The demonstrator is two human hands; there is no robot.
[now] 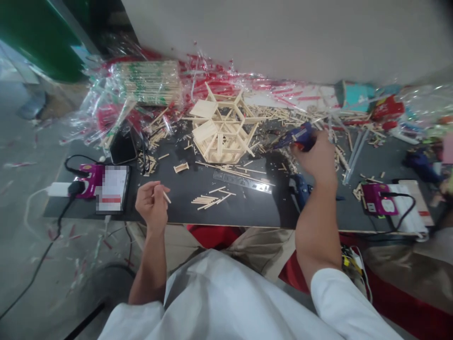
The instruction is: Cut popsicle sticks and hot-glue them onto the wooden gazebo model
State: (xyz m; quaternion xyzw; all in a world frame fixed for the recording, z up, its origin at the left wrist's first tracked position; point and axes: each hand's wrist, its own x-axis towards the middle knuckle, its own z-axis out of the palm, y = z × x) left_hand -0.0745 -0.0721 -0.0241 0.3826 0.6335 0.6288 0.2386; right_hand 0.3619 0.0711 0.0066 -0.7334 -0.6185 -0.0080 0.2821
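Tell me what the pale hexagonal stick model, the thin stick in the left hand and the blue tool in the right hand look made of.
Pale hexagonal stick model: apparently bare, matte wood sticks. Thin stick in the left hand: same pale wood look, though small. Blue tool in the right hand: probably moulded plastic, slightly shiny.

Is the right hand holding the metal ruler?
No, the right hand grips a blue glue gun; the ruler lies on the table.

The right hand covers the grip of the blue glue gun. A label on the box at the near left is blurred out. Items at the far right edge are cut off and smeared.
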